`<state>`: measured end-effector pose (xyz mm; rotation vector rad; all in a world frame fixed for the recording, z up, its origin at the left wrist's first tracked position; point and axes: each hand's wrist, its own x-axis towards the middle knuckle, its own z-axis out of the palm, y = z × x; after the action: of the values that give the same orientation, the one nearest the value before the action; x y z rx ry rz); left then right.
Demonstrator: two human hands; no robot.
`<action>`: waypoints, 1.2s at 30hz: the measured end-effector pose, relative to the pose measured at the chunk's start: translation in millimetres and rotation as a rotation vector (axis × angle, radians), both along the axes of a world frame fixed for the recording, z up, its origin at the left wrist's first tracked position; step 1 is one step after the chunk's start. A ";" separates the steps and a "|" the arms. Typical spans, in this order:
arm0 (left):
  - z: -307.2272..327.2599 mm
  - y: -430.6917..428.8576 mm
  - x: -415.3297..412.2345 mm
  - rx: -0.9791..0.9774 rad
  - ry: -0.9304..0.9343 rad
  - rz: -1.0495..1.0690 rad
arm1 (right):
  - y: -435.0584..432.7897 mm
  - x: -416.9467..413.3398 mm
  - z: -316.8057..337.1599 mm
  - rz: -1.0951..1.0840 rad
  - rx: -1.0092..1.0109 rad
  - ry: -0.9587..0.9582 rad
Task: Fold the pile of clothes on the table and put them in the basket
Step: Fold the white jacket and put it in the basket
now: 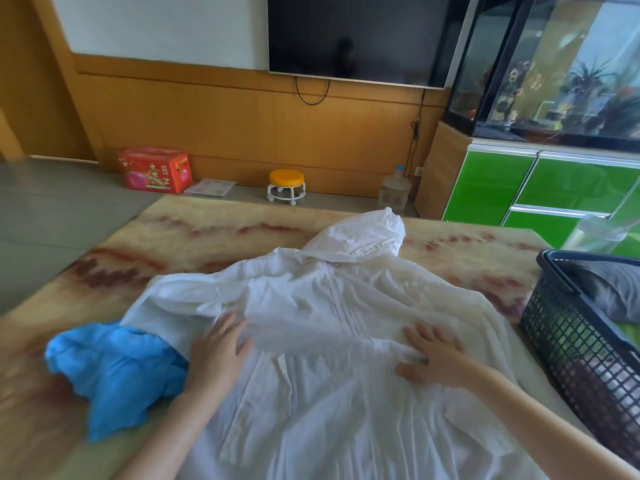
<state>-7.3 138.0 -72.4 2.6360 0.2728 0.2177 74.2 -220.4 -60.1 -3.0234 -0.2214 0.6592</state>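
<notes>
the white jacket point(329, 306) lies spread on the table point(138, 237), with its hood point(360, 237) pointing away from the person. both hands rest flat on it with straight, spread fingers and grip nothing. the left hand point(218, 348) is near the bunched left sleeve and the right hand point(429, 355) is on the right half.

i think the main risk is that a fold slides open when the hands lift, because the cloth looks thin and slippery and the table is glossy. the bunched sleeve, if it is folded in as it is, probably makes a lump. the blue garment point(114, 368) lies crumpled just beside the left hand, partly under the jacket's edge, so pulling the jacket may drag it along.

the jacket is almost see-through, with fine wrinkles and straight pleat lines down the middle, and the hood stands puffed. the blue garment looks light and crinkled. the basket point(571, 341) at the right is dark plastic with a square grid wall, and a grey cloth point(609, 289) lies inside it. the table has a cream marble pattern with red veins.
</notes>
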 end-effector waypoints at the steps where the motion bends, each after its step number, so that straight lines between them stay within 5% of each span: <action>1: 4.1 4.7 -0.6 -0.104 -0.155 0.063 | 6.9 2.3 6.0 0.027 0.023 0.010; 5: 14.8 31.7 1.9 -0.086 -0.457 0.246 | 57.8 4.0 29.0 0.111 0.319 -0.066; 11: 17.6 67.2 12.2 -0.231 -0.071 0.316 | 162.5 -53.1 36.5 0.475 0.454 -0.066; 18: 19.8 70.8 12.2 -0.277 -0.077 0.351 | 230.3 -129.1 15.6 0.432 0.565 -0.411; 22: 24.4 70.6 25.6 -0.457 -0.067 0.345 | 270.4 -144.6 12.3 0.458 0.389 -0.485; 24: 26.5 73.6 33.7 -0.701 -0.187 0.315 | 279.5 -141.9 12.6 0.441 0.369 -0.362; 30: 38.5 95.3 58.6 -1.035 -0.477 0.385 | 261.8 -135.4 23.0 0.370 0.610 0.023; 33: 48.8 118.1 73.9 -0.927 -0.505 0.545 | 249.0 -130.4 41.9 0.358 0.866 0.286; 36: 43.0 138.5 76.0 -0.538 -0.130 0.557 | 244.7 -119.7 47.4 0.428 0.875 0.284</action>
<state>68.6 276.5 -29.4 1.9580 0.8846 0.4272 -45.6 24.4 -12.7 -2.0317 -0.8849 0.7419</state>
